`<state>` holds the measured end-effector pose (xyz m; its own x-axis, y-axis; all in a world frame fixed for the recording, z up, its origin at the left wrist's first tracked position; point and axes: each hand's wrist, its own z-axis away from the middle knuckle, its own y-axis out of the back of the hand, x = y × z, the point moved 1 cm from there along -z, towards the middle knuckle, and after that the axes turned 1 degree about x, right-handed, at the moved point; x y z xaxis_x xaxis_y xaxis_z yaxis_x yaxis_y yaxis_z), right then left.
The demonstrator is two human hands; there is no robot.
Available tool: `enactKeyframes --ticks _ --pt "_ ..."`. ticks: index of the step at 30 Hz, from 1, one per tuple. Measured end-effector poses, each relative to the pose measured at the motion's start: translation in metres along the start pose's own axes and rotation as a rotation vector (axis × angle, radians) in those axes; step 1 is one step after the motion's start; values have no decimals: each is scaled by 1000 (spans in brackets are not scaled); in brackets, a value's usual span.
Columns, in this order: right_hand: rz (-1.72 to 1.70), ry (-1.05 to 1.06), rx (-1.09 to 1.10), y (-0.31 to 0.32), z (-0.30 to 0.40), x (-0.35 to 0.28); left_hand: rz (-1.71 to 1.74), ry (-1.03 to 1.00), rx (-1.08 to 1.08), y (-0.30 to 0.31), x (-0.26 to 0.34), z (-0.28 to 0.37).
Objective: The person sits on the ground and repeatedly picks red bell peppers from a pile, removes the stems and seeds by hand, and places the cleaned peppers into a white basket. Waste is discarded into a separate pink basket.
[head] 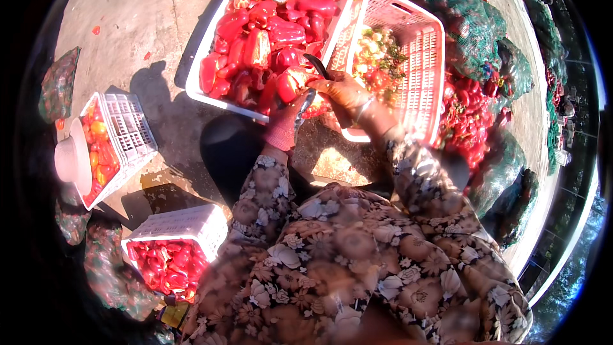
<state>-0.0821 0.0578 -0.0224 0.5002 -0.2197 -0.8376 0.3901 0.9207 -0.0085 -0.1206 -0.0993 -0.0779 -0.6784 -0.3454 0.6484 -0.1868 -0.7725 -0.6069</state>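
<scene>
My left hand (286, 122), in a red knit glove with dark patches, grips a red bell pepper (290, 85) over the near edge of a white plastic crate (210, 97). That crate is heaped with red bell peppers (286, 31), some cut open. My bare right hand (346, 91) is closed around a small knife whose dark curved blade (316, 64) points up and away, close beside the held pepper. Another red piece (318, 105) shows just under the hands. To the right, a second crate (415, 64) contains pale pepper cores and green stems (380, 52).
Loose red peppers (467, 115) and green mesh sacks (445, 9) lie at the right. Left stand a crate of orange and red peppers (129, 122), with a pale hat (72, 155) at its rim, and another pepper crate (177, 223). Mesh sacks (103, 268) lie beside them.
</scene>
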Motion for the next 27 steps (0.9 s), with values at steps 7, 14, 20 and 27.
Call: enactKeyframes --ticks 7,14,20,27 --pt "153 72 74 -7 17 -11 -37 141 -78 -1 -1 0" --pt "670 541 246 -28 -9 -4 -193 -307 100 -11 10 -4" --pt "742 576 314 -37 -16 -9 -410 -373 163 -10 19 -11" --pt "628 521 362 -45 -31 -6 -193 -323 141 -7 40 -19"
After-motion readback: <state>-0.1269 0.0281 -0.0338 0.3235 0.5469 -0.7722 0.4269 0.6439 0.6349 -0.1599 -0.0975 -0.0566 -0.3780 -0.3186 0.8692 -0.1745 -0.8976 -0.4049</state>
